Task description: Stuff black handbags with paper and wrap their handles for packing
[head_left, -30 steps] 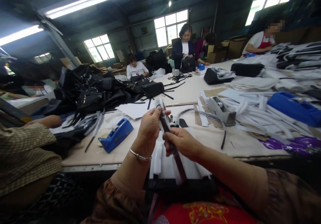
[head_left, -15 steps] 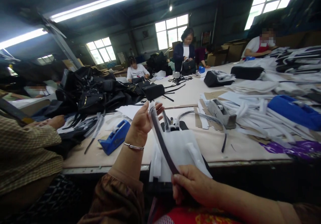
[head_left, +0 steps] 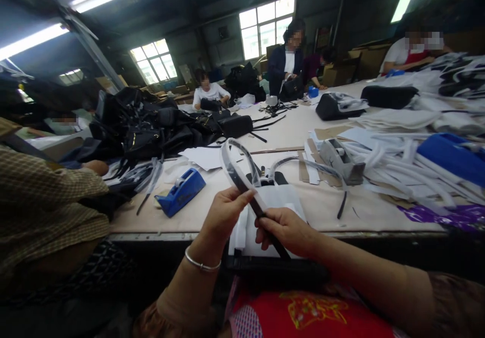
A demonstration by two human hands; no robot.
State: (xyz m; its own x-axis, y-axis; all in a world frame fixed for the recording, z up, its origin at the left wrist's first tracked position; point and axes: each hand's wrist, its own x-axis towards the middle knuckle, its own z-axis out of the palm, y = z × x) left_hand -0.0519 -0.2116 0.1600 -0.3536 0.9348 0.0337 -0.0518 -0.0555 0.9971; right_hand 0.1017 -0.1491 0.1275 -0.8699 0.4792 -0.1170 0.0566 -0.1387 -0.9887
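A black strap [head_left: 235, 174], partly wrapped in clear-white film, arches up from a bag on the table edge. My left hand [head_left: 227, 207] pinches it where the wrapping shows. Just below and to the right, my right hand [head_left: 282, 229] grips the strap's bare black part, its end sticking out beneath. White sheeting [head_left: 282, 201] covers the bag, whose dark lower edge [head_left: 265, 266] faces me. Another wrapped strap [head_left: 326, 166] curves from the bag to the right, its black tip lying on the table.
A blue tape dispenser [head_left: 184, 191] stands at left, a grey metal dispenser [head_left: 343, 161] at right. Black bags [head_left: 151, 131] are heaped at the back left. White foam strips [head_left: 394, 171] are piled at right. A person's checked sleeve [head_left: 56, 191] is close on the left.
My left hand has slid down the strap toward my right hand and closed on it. The strap's upper part now loops free above. My right hand sits higher in view.
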